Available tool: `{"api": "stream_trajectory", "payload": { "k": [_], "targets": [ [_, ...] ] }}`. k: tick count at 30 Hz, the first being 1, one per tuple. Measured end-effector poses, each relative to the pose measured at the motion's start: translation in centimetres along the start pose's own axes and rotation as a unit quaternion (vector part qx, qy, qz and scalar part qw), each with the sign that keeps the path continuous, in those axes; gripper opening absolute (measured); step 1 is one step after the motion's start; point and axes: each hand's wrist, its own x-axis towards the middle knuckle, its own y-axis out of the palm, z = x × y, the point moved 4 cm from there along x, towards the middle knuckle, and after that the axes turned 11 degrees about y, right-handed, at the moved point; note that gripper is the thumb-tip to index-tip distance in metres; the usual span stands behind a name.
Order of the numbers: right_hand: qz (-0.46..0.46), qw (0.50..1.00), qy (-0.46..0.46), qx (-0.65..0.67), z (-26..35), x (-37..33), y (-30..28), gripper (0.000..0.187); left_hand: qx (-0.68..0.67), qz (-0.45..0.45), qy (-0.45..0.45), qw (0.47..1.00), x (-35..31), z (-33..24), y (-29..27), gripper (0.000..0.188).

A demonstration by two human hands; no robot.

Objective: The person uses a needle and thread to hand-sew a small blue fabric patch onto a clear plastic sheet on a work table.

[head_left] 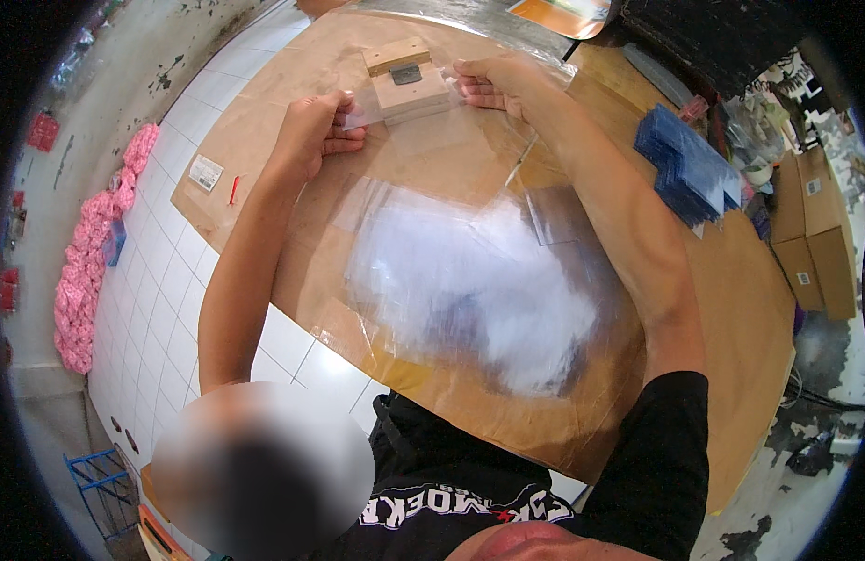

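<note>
At the far side of the table stands a small wooden block jig with a dark metal piece set in its middle. A thin clear plastic sheet lies across the front of the jig. My left hand pinches its left edge between thumb and fingers. On the jig's other side, my right hand is closed at the sheet's right edge, fingertips beside the wood. Closer to my body lies a wide, loose pile of clear plastic sheets, shiny and overlapping.
Brown cardboard covers the table. To the right are a stack of blue film-covered pieces and cardboard boxes. A white label and a red strip lie at left. Pink bundles line the wall.
</note>
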Motion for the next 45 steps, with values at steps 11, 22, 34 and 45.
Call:
{"api": "stream_trajectory", "payload": {
  "k": [11, 22, 34, 45],
  "targets": [
    [-0.082, 0.997, -0.009, 0.004, 0.1, 0.3, 0.4, 0.024, -0.001, -0.002, 0.016, 1.0, 0.4, 0.5, 0.0, 0.031],
    [-0.073, 0.996, 0.007, 0.057, 0.1, 0.4, 0.0, 0.029, -0.012, -0.014, 0.019, 1.0, 0.1, 0.6, -0.3, 0.037],
    [-0.022, 0.994, -0.03, 0.104, -0.5, 1.3, -1.1, 0.021, -0.039, -0.017, 0.038, 0.998, 0.1, 1.0, -1.0, 0.03],
    [-0.026, 0.993, -0.046, 0.103, -0.5, 1.3, -1.1, 0.018, -0.056, -0.027, 0.042, 0.997, 0.0, 1.1, -0.9, 0.021]
  ]
}}
